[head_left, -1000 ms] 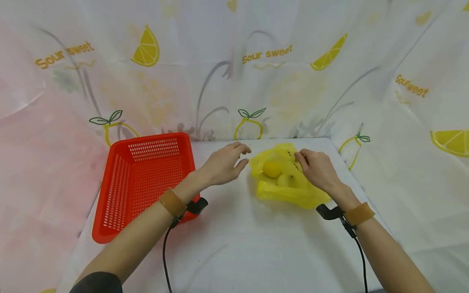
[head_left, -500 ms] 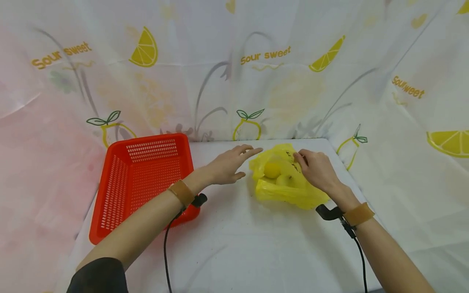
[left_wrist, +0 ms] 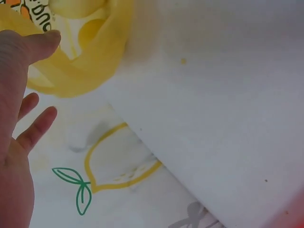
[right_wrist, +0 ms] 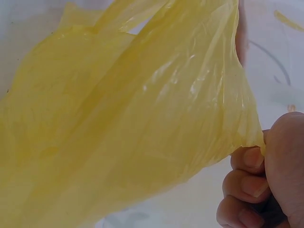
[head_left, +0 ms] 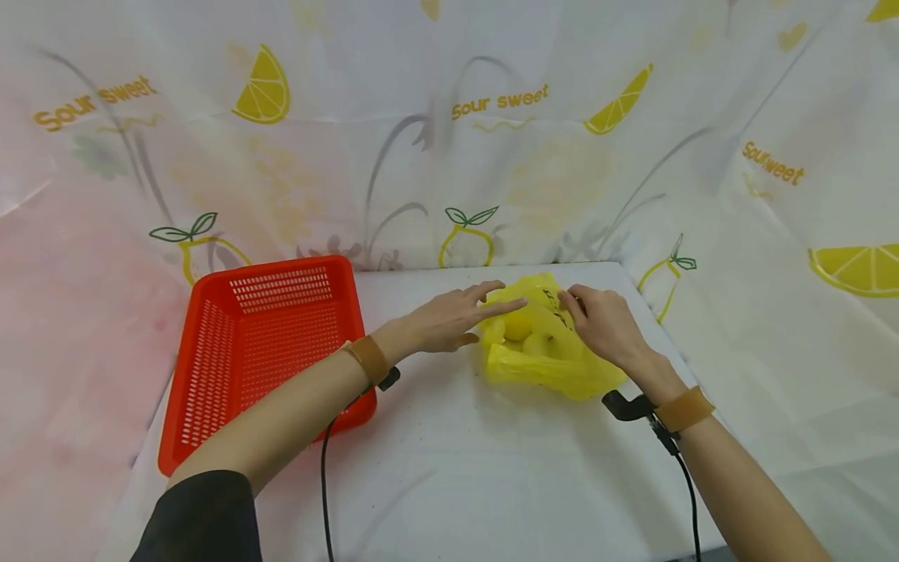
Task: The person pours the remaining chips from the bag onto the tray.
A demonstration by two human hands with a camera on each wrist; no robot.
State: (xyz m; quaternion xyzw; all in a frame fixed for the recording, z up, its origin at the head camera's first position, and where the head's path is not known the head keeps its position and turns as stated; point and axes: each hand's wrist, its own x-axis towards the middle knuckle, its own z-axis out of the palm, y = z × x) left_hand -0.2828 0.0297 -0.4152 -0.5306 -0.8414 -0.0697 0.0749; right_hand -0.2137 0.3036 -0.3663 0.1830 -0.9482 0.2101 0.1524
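A thin yellow plastic bag (head_left: 541, 363) lies on the right half of the white table, with round yellow fruit (head_left: 518, 326) inside, one of them pale with a dark stem spot. My right hand (head_left: 605, 324) pinches the bag's right edge between thumb and curled fingers; in the right wrist view the plastic (right_wrist: 156, 109) is pulled taut toward that grip. At the bag's left side my left hand (head_left: 453, 318) reaches over its edge with fingers extended and apart. In the left wrist view, the thumb (left_wrist: 45, 46) overlaps the bag's rim, and nothing is held.
A red perforated plastic basket (head_left: 288, 332) stands on the left of the table (head_left: 449, 468), partly behind the left forearm. Behind the table hangs a white curtain (head_left: 393, 179) printed with lemons. Black cables (head_left: 326, 499) trail from both wrist cameras.
My left hand has moved right, from beside the bag to over its left edge, with its fingers stretched out. My right hand keeps its pinch on the bag. The view has shifted slightly.
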